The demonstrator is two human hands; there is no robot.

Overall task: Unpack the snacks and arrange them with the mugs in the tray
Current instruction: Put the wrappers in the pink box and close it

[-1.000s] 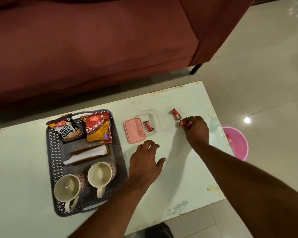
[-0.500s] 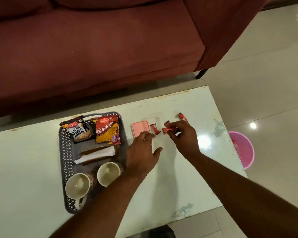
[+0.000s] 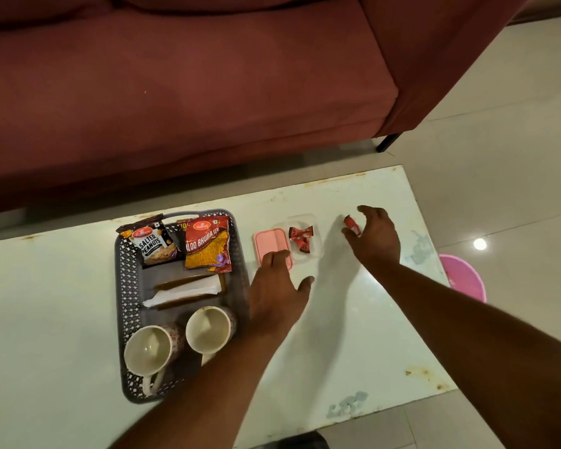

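Right hand (image 3: pixel 374 236) curls half-open around the small red wrapped candy (image 3: pixel 351 224): pinch it firmly; open left hand (image 3: pixel 280 286) should steady the clear plastic box (image 3: pixel 316 251)

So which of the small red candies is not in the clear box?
The red candy by the right hand, lying on the table. The other candies sit together inside the clear box.

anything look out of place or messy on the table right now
One small red wrapped candy lies loose on the white table, apart from the others in the clear plastic box; the right hand is curled open around it. The box's pink lid lies beside it, under the left hand fingertips.
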